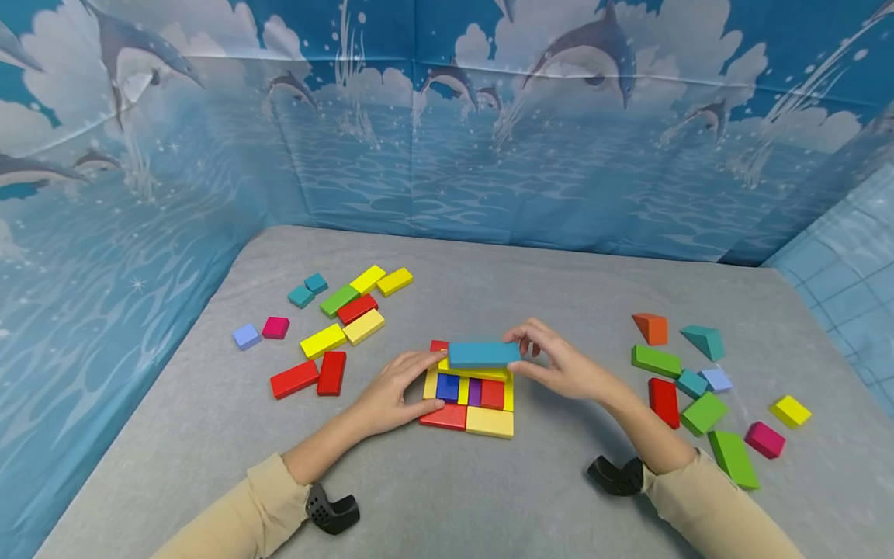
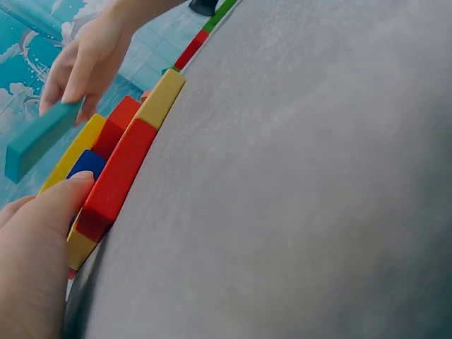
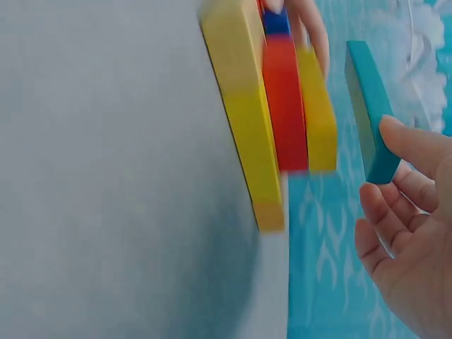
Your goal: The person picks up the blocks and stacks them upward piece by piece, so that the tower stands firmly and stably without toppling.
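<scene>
Pinched at its right end between thumb and fingers of the right hand (image 1: 559,363): teal-blue block (image 1: 482,355), up in the air over the block stack (image 1: 490,423) on the grey cloth (image 1: 447,497). Right wrist view: visible gap below it, so no contact with the uppermost yellow block (image 1: 482,373). Long axis left to right across the head view, leading from the right hand toward the left hand (image 1: 393,396); roughly parallel to the yellow block, with only a slight difference in angle. Nearer hand: the right, in direct contact. Left hand just beside the free left end in the head view, but apart from it in the left wrist view. Left thumb and forefinger spread, straddling the stack's left side; thumb on its near edge by the dark blue block (image 1: 448,387), other fingers toward the far side. Cannot tell from these views exactly where those fingers touch. Key relation, as judged: height and parallel alignment of teal-blue over yellow, given support at one end only. Likely weak point: swing or tilt of the free end, and little room there beside the left fingertips.
</scene>
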